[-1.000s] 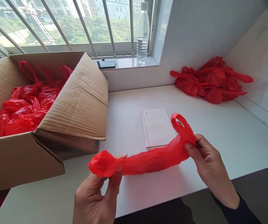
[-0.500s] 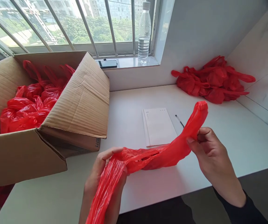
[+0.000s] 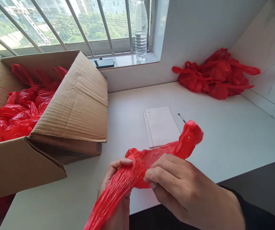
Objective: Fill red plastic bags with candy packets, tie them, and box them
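Both my hands grip one red plastic bag [image 3: 139, 163], bunched into a long rope shape above the front edge of the white table [image 3: 223, 137]. My left hand [image 3: 115, 204] is closed round its lower stretch, which trails down past the frame's bottom. My right hand [image 3: 182, 191] pinches the bag's middle with fingers pressed together. The bag's free end [image 3: 190, 135] sticks up to the right. An open cardboard box [image 3: 75, 108] on the left holds several red bags [image 3: 20, 108].
A pile of red bags [image 3: 214, 78] lies at the back right corner against the wall. A white paper sheet [image 3: 161, 126] and a pen [image 3: 182, 118] lie mid-table. A water bottle [image 3: 141, 32] and a dark phone [image 3: 103, 63] rest on the window sill.
My right hand slid left along the bag toward my left hand, so both hands now meet. The bag's upper end dropped lower and bunched up.
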The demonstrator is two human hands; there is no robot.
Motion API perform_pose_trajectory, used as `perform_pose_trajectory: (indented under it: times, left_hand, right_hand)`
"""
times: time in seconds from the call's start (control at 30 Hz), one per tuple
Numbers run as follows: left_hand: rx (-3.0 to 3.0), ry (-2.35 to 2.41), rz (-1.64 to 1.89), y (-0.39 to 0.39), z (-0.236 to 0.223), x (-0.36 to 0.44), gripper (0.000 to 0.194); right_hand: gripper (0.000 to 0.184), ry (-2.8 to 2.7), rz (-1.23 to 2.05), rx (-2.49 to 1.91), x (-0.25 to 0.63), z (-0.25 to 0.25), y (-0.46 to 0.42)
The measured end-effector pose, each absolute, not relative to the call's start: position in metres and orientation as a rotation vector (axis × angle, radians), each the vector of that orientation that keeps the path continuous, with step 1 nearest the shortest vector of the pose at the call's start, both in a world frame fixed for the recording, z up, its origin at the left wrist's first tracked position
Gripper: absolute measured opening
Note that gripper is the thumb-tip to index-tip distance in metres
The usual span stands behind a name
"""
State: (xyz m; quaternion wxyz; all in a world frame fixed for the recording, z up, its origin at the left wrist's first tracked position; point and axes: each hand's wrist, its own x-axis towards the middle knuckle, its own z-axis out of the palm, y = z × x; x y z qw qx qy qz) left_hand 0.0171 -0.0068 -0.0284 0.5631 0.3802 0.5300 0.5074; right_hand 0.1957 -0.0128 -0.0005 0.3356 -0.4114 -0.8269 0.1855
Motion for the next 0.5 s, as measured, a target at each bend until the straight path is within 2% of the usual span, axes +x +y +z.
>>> perform_pose_trajectory:
  times: [0.13, 0.27, 0.37, 0.5]
  left_hand:
    - [0.700, 1.159, 1.242, -0.008, -0.024, 0.023, 0.030]
    - [0.704, 1.187, 1.147, -0.009, -0.020, 0.023, 0.031]
    - [0.775, 1.263, 1.104, -0.007, -0.024, 0.018, 0.027]
    - [0.989, 1.309, 1.312, 0.002, -0.031, 0.003, 0.020]
  right_hand:
    - [0.019, -2.230, 0.342, -1.151, 0.203, -0.006, -0.016]
    - [0.025, -2.219, 0.397, -1.279, 0.208, -0.007, -0.011]
    - [0.019, -2.147, 0.411, -1.300, 0.209, -0.002, -0.007]
    - [0.017, -2.274, 0.429, -1.226, 0.210, 0.007, -0.011]
